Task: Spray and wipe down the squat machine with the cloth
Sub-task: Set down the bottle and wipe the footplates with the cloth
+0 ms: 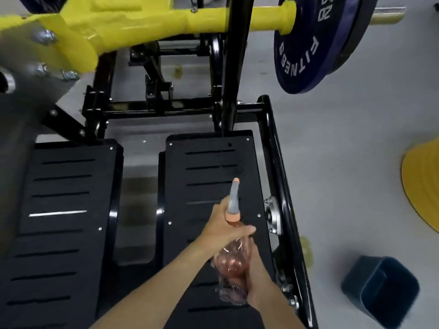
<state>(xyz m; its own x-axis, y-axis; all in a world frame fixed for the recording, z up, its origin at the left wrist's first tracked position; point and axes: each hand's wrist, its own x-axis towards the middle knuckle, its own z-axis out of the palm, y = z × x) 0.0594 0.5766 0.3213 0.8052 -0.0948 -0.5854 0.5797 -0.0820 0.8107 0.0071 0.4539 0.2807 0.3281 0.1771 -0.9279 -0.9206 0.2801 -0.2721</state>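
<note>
Spray bottle [231, 257]: clear pink-tinted body, orange collar, grey head with orange nozzle tip. Tilted, nozzle pointing away over right footplate [209, 162]. Left grip [223, 230] round neck, right grip [255, 269] round body.
Cloth [231, 296]: dark, patterned, bunched at bottle base; blurred.
Squat machine [154, 109]: black frame, two black slotted footplates side by side, yellow arm [142, 17] above, blue weight plate [306, 51] at arm's end.

Foot plates [209, 176]: matt black slotted sheet metal. Frame tube [278, 162]: gloss black painted metal. Lever arm [142, 20]: gloss yellow paint. Spray bottle [234, 260]: smooth, clear pink-tinted plastic; nozzle matt grey. Cloth [234, 295]: apparently open-weave fabric, view blurred. Weight plate [306, 43]: matt dark blue.
</note>
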